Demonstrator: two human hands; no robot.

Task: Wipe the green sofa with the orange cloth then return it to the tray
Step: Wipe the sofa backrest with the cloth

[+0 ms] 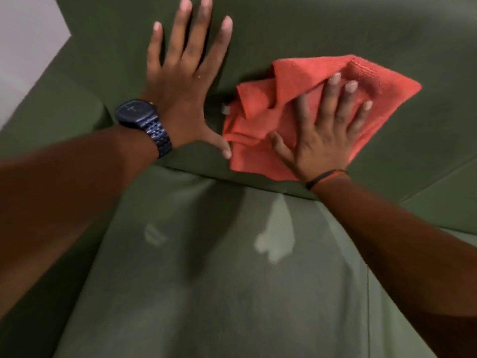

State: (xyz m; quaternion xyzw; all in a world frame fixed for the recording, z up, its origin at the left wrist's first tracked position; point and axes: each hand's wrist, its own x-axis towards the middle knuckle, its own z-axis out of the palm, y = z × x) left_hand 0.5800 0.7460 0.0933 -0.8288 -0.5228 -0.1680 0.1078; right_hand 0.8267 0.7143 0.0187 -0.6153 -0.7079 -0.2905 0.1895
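The green sofa fills the view, its backrest above and seat cushion below. A crumpled orange cloth lies against the lower backrest. My right hand presses flat on the cloth with fingers spread, pinning it to the sofa. My left hand, with a dark watch on its wrist, rests flat on the backrest just left of the cloth, fingers spread, its thumb tip touching the cloth's edge. No tray is in view.
The seat cushion stretches below the hands, with pale light patches on it. The sofa's left armrest rises at the left. A white wall shows in the top left corner.
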